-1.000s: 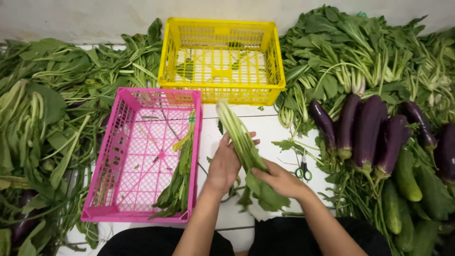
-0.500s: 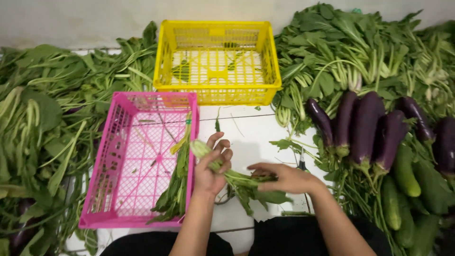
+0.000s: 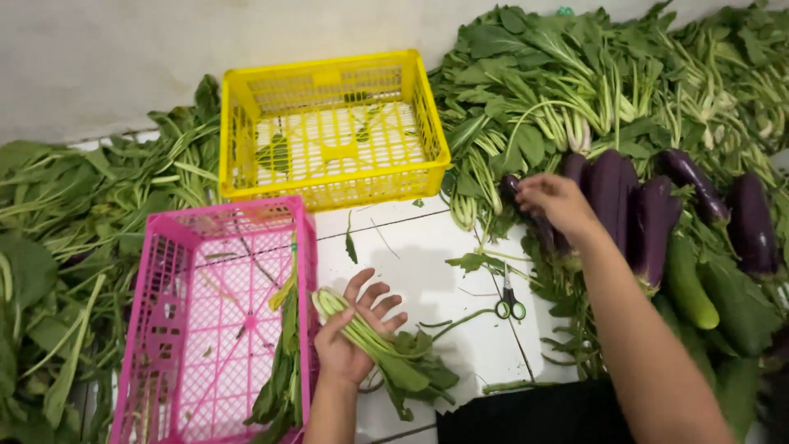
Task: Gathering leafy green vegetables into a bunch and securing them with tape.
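Since half a second ago, the right hand (image 3: 552, 200) has let go of the bunch of pale-stemmed leafy greens (image 3: 386, 349) and reached out to the dark purple eggplants (image 3: 625, 205), fingers loosely curled, grasping nothing visible. Left hand (image 3: 355, 333) alone grips the bunch beside the pink plastic crate (image 3: 218, 321), above the white tiled floor (image 3: 427, 263).

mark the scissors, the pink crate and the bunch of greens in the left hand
scissors (image 3: 511, 306): head view, on the green handle loops.
pink crate (image 3: 307, 247): head view, on its right wall.
bunch of greens (image 3: 366, 335): head view, on the pale stems.
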